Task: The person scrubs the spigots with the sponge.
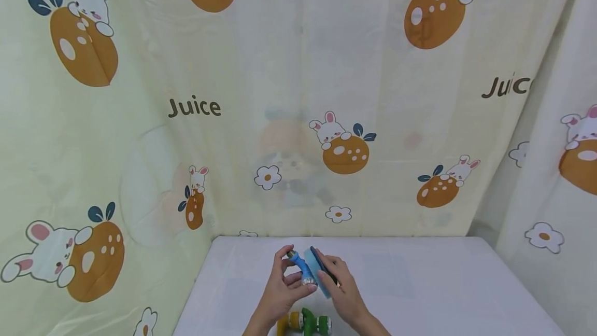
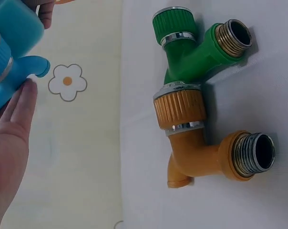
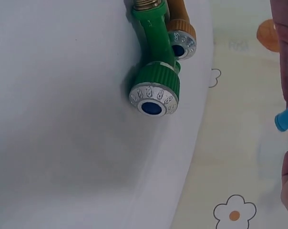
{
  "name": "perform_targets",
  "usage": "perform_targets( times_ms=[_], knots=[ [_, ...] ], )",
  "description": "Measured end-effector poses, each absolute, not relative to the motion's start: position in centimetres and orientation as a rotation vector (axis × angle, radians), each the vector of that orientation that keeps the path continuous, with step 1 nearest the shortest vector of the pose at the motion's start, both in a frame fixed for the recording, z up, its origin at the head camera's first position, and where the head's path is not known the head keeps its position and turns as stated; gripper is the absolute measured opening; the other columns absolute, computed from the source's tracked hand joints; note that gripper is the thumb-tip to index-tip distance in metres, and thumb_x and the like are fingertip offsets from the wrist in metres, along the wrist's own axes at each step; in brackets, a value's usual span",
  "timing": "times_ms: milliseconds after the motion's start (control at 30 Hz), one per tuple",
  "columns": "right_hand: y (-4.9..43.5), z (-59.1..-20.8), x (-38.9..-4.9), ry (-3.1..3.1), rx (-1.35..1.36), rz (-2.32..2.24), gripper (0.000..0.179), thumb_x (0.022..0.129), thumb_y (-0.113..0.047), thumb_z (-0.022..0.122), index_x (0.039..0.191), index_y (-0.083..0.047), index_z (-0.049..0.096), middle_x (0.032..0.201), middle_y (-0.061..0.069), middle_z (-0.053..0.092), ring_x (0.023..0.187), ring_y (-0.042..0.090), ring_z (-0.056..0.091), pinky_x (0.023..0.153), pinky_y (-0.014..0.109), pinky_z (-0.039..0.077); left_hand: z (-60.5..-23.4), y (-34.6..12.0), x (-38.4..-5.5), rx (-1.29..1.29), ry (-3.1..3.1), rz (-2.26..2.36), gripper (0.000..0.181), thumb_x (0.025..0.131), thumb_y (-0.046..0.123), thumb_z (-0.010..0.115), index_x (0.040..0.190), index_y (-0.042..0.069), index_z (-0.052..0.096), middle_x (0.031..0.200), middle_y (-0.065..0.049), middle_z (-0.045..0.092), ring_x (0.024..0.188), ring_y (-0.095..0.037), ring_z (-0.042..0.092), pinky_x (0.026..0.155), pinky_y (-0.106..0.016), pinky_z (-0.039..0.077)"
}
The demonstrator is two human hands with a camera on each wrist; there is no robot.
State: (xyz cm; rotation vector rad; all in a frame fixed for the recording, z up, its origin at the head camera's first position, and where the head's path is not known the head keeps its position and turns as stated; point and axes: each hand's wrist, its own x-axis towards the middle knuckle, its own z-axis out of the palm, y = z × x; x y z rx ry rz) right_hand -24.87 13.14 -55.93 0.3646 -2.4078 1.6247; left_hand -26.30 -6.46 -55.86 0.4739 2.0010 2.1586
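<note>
Above the white table, my left hand (image 1: 279,293) holds a blue tap (image 1: 303,267) between thumb and fingers, its threaded metal inlet end up and its silver-faced knob low, near the thumb. My right hand (image 1: 344,292) grips a sponge (image 1: 315,269) with a light blue foam side and a dark back. The foam faces the tap and lies close along it. In the left wrist view the tap's spout (image 2: 35,65) points away from the palm, with the sponge (image 2: 21,23) behind it. Only bits of both hands show in the right wrist view.
Below the hands, near the front of the table (image 1: 448,284), lie a green tap (image 2: 182,62) and an orange tap (image 2: 194,160) side by side, with threaded inlets and ridged knobs. A patterned curtain (image 1: 280,66) hangs behind and beside the table.
</note>
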Motion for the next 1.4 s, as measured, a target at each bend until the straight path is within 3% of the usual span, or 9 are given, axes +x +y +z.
perform_targets(
  times_ms=[200,400,667,900,1067,1400],
  knots=[
    [12.5,-56.0,-24.5,-2.418,0.406,1.633,0.044,0.108,-0.032,0.055,0.152,-0.036,0.052,0.138,0.001,0.052,0.121,0.019,0.042,0.095,0.032,0.045,-55.7,-6.8,-26.4,0.532,2.159,2.108,0.106,0.080,0.022,0.092,0.162,0.035,0.026,0.143,-0.013,0.057,0.131,-0.027,0.063,0.110,-0.037,0.052],
    [12.0,-56.3,-24.4,-2.470,0.455,1.550,0.047,0.110,-0.032,0.051,0.157,-0.034,0.046,0.139,0.002,0.047,0.122,0.020,0.034,0.095,0.032,0.039,-55.6,-7.0,-26.3,0.485,2.090,2.159,0.105,0.076,0.012,0.094,0.160,0.035,0.034,0.140,-0.018,0.052,0.134,-0.034,0.061,0.101,-0.032,0.057],
    [11.8,-56.4,-24.5,-2.530,0.414,1.339,0.044,0.112,-0.031,0.044,0.156,-0.029,0.049,0.137,0.005,0.048,0.110,0.017,0.033,0.085,0.029,0.032,-55.7,-6.8,-26.6,0.538,2.238,2.081,0.101,0.073,0.018,0.096,0.156,0.030,0.040,0.133,-0.011,0.064,0.122,-0.025,0.070,0.101,-0.034,0.058],
    [11.8,-55.9,-24.8,-2.599,0.374,1.256,0.044,0.113,-0.039,0.040,0.156,-0.033,0.049,0.139,0.008,0.048,0.112,0.018,0.034,0.087,0.033,0.031,-55.5,-6.6,-26.3,0.562,2.230,2.112,0.102,0.074,0.015,0.095,0.157,0.024,0.037,0.142,-0.017,0.059,0.123,-0.029,0.069,0.097,-0.035,0.059],
    [11.9,-56.0,-24.6,-2.631,0.349,1.258,0.045,0.112,-0.042,0.041,0.155,-0.033,0.049,0.137,0.007,0.048,0.111,0.018,0.035,0.086,0.033,0.030,-55.6,-6.5,-26.3,0.608,2.314,2.050,0.103,0.075,0.022,0.095,0.159,0.022,0.036,0.137,-0.015,0.062,0.121,-0.029,0.070,0.098,-0.036,0.059],
    [12.4,-56.2,-24.9,-2.661,0.347,1.247,0.046,0.110,-0.044,0.045,0.153,-0.028,0.054,0.132,0.010,0.051,0.105,0.020,0.037,0.082,0.034,0.029,-55.4,-6.4,-26.2,0.637,2.357,2.021,0.100,0.072,0.020,0.097,0.156,0.030,0.042,0.149,-0.009,0.054,0.126,-0.032,0.065,0.091,-0.031,0.061]
  ],
)
